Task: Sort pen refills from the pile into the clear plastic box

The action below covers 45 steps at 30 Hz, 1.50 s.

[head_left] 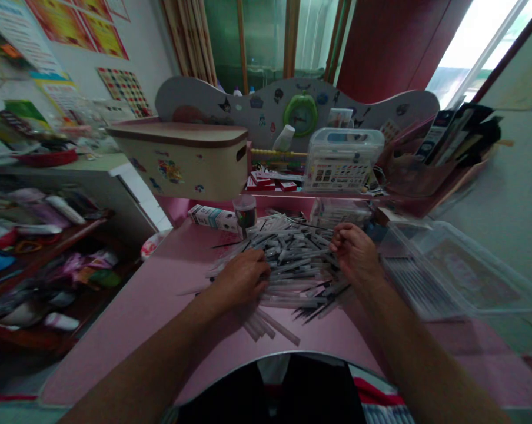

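A heap of pale, translucent pen barrels (292, 262) and thin dark-tipped refills lies on the pink desk between my hands. My left hand (242, 275) rests at the heap's left side, its fingers curled down; what they close on is hidden. Several loose translucent tubes (270, 325) fan out on the desk just below that hand. At the heap's right edge, my right hand (356, 252) is raised slightly with thumb and fingers pinched together. A thin dark refill (312, 226) runs leftward from those fingertips over the heap.
On the right stands a clear plastic box (469, 274) beside neatly lined-up pens (409, 282). Behind the heap are a small clear cup (245, 213) and a long printed carton (213, 218). A cream bin (186, 162) and a clear handled case (343, 162) occupy the shelf.
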### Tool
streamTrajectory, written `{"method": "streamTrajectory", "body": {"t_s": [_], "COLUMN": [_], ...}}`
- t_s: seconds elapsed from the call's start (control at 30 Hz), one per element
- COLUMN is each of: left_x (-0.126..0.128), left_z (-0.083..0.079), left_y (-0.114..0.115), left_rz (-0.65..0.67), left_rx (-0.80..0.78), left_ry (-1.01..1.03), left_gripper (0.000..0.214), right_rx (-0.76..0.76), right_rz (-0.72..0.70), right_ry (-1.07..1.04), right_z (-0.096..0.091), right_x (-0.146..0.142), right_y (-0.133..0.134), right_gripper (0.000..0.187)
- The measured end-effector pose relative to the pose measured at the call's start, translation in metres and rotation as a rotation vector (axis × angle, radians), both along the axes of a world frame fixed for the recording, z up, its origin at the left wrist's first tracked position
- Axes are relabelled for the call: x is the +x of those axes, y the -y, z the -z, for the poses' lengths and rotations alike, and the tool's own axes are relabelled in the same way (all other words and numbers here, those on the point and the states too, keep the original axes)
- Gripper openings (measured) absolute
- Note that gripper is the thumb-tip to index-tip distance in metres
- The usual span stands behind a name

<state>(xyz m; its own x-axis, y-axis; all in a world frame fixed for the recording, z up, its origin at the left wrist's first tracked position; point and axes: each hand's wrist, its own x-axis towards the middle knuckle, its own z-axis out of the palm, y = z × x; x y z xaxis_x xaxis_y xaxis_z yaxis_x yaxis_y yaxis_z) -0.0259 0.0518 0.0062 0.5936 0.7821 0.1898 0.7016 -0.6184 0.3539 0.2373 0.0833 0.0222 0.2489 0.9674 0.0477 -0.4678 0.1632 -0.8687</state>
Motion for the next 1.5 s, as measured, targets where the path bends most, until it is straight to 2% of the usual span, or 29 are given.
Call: {"method": "streamTrajectory", "body": {"t_s": [0.2,0.37,0.47,0.6,0.8,1.1,1.37,1.5], "left_x": [0.000,0.000,-0.002,0.001,0.011,0.007,0.007,0.008], "left_z": [0.009,0.003,-0.003,-0.004,-0.001,-0.001,0.000,0.002], "left_y": [-0.003,-0.006,-0.008,-0.006,-0.001,-0.002,-0.002,-0.001], "left_rz": [-0.031,-0.062,-0.110,-0.176,-0.164,-0.162,-0.140,-0.100], "left_rx": [0.010,0.048,0.029,-0.077,-0.189,-0.139,0.028,0.132], "left_ry": [0.091,0.055,0.180,0.403,0.624,0.521,0.422,0.379], "left_gripper": [0.009,0.007,0.005,0.009,0.025,0.027,0.024,0.024], "right_rx": [-0.040,-0.040,-0.009,0.034,0.051,0.108,0.225,0.288], "right_rz": [-0.040,-0.062,-0.028,0.024,0.018,0.010,0.075,0.050], "right_ry": [-0.016,-0.040,-0.111,-0.154,-0.129,-0.066,0.133,0.220], "right_z": [-0.002,-0.003,-0.005,-0.008,-0.011,-0.011,-0.010,-0.009], "right_x": [-0.004,-0.005,-0.002,0.003,0.003,-0.001,-0.004,-0.012], "right_y": [0.003,0.003,0.002,0.001,0.003,0.004,0.008,0.016], "right_gripper": [0.014,0.018,0.021,0.025,0.024,0.027,0.018,0.024]}}
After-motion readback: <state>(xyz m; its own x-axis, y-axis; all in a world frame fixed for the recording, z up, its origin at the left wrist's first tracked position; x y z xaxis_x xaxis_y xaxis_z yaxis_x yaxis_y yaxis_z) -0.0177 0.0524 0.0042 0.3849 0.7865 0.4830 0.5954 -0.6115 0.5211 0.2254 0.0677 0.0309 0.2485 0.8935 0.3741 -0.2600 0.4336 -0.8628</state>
